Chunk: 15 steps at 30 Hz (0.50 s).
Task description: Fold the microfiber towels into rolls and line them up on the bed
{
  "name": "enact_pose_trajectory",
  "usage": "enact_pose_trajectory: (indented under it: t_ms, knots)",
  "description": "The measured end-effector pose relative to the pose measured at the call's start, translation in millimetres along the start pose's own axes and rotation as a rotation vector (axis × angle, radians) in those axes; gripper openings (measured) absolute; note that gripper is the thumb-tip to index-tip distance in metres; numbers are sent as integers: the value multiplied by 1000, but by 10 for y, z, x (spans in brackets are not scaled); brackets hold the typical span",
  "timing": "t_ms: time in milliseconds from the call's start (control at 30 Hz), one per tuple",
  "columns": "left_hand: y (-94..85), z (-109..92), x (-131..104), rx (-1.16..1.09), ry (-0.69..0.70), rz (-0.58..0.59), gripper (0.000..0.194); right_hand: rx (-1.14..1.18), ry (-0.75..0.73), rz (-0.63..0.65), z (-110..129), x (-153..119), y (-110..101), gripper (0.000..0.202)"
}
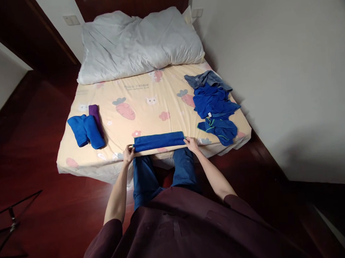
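From my head view, I have the left hand (128, 155) pinching one end of a long blue cloth (158, 141) between thumb and fingers, and the right hand (191, 144) pinching the opposite end in the same way. The cloth lies as a flat, narrow strip with green edging, along the near edge of the bed (146, 122), just in front of my trouser legs (183, 167). The closest obstacle on my right is a crumpled green-trimmed cloth (223, 130), near the right hand but apart from it. Behind that I see a loose blue heap (211, 100) with a small white tag (209, 114), and a grey-blue garment (206, 80) at the far end of the pile, towards the white wall (259, 82) that bounds that side. Over to my left, well apart from the left hand, two folded blue bundles (93, 132) sit against a purple one (94, 110). A bulky pale quilt (139, 42) fills the head of the bed, below the dark headboard (154, 1). Down on the reddish floor (61, 212), at my left, a black metal stand (12, 226) shows partly in view, well away from both arms.
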State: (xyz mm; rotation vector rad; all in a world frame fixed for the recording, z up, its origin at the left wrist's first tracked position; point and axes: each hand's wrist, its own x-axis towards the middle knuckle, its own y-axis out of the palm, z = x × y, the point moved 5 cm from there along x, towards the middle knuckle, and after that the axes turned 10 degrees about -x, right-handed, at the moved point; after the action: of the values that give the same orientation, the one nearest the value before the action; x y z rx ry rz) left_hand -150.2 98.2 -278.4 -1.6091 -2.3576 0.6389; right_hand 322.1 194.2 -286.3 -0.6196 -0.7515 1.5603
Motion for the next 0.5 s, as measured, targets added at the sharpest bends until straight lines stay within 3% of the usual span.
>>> enact_pose_trajectory:
  t_ms: [133, 267, 400, 500]
  knots:
    - [-10, -16, 57, 26, -27, 23, 24, -60, -11, 20, -12, 37, -14, 35]
    - [10, -102, 51, 46, -9, 34, 31, -139, -31, -17, 110, 7, -99, 19]
    - [54, -318, -79, 216, 239, 79, 48, -330, -210, -86, 367, -111, -222, 46]
    - [178, -419, -206, 391, 425, 259, 57, -415, -390, 44, 498, -182, -173, 53]
